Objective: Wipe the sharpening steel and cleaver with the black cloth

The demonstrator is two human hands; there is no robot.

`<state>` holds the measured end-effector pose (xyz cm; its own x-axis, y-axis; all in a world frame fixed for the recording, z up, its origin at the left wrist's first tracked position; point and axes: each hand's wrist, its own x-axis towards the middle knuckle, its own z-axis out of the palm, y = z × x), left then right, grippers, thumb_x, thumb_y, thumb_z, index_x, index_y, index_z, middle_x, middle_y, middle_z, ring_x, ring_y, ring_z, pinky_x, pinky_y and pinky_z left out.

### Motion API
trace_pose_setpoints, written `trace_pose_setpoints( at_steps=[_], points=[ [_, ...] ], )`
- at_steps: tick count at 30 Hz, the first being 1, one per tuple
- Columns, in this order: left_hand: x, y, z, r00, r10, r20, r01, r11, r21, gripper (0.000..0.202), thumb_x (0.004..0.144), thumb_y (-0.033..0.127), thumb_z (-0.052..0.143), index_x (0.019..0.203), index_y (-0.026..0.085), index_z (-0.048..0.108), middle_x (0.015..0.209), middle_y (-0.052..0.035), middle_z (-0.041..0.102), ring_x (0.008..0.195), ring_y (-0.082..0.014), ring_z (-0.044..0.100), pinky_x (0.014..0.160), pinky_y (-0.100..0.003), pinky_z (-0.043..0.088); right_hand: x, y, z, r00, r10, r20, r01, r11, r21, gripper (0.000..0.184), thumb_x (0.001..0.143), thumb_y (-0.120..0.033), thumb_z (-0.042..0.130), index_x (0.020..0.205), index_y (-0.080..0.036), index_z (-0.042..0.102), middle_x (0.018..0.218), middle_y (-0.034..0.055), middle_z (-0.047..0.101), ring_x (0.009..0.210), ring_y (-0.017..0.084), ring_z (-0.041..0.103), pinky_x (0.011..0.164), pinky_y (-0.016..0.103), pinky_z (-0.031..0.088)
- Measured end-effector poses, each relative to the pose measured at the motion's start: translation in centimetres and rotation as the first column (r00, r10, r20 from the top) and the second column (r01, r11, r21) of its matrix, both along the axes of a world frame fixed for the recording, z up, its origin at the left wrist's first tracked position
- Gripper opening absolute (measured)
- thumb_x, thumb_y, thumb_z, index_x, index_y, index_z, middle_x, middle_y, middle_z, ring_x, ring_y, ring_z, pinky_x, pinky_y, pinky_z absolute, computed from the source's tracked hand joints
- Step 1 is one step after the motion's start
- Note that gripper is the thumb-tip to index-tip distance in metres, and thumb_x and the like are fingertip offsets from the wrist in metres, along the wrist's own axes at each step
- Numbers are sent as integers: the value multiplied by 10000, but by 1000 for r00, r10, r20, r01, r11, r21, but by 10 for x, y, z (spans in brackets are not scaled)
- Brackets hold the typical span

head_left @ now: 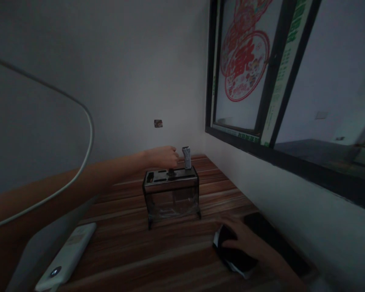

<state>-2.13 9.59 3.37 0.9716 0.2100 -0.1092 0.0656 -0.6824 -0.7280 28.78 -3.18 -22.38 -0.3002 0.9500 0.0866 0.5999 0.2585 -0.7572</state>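
Note:
A clear box (173,202) with a dark frame and a slotted top stands on the wooden table. My left hand (162,157) reaches over it from the left, fingers curled down at the black knob (171,172) on its top; the fingertips are partly hidden. Just right of that hand, a small grey-white block (186,157) stands upright on the box top. At the lower right, my right hand (240,239) grips a black flat item with pale edges (239,259), its thumb lying across it. Dim light leaves that item's kind unclear.
A white oblong device (68,257) lies at the table's left front. A white cable (89,121) loops across the left side, in front of my left arm. Beside the right wall lies a dark flat object (276,243). A dark-framed window (240,142) rises above it.

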Motion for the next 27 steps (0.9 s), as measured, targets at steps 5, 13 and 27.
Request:
trace_pose_setpoints(
  at_steps=[5, 13, 27],
  points=[
    [-2, -6, -1, 999, -21, 42, 22, 1000, -10, 182, 773, 91, 704, 634, 199, 659, 678, -28, 703, 713, -159, 633, 670, -288, 377, 8, -26, -16, 990, -121, 69, 118, 992, 49, 465, 743, -255, 634, 1207, -254, 652, 1295, 97, 618, 1217, 299, 547, 1081, 449, 366],
    [-14, -21, 4, 992, -80, 95, 80, 997, -3, 337, 767, 255, 755, 1085, 232, 645, 1115, -69, 695, 1051, -208, 617, 963, -334, 408, 3, -27, -23, 994, -111, 3, 111, 994, -1, 523, 668, -131, 572, 1172, -246, 650, 1248, 77, 645, 1203, 266, 559, 1084, 416, 365],
    [-10, -115, -212, 322, 686, 653, 86, 666, -741, 245, 920, 247, 456, 1096, 250, 626, 1109, -105, 660, 1065, -239, 620, 926, -391, 519, -95, -10, -11, 943, 59, -327, -41, 997, 60, 308, 763, -154, 519, 964, -236, 738, 1060, 67, 723, 1076, 281, 629, 1021, 468, 415]
  ],
)
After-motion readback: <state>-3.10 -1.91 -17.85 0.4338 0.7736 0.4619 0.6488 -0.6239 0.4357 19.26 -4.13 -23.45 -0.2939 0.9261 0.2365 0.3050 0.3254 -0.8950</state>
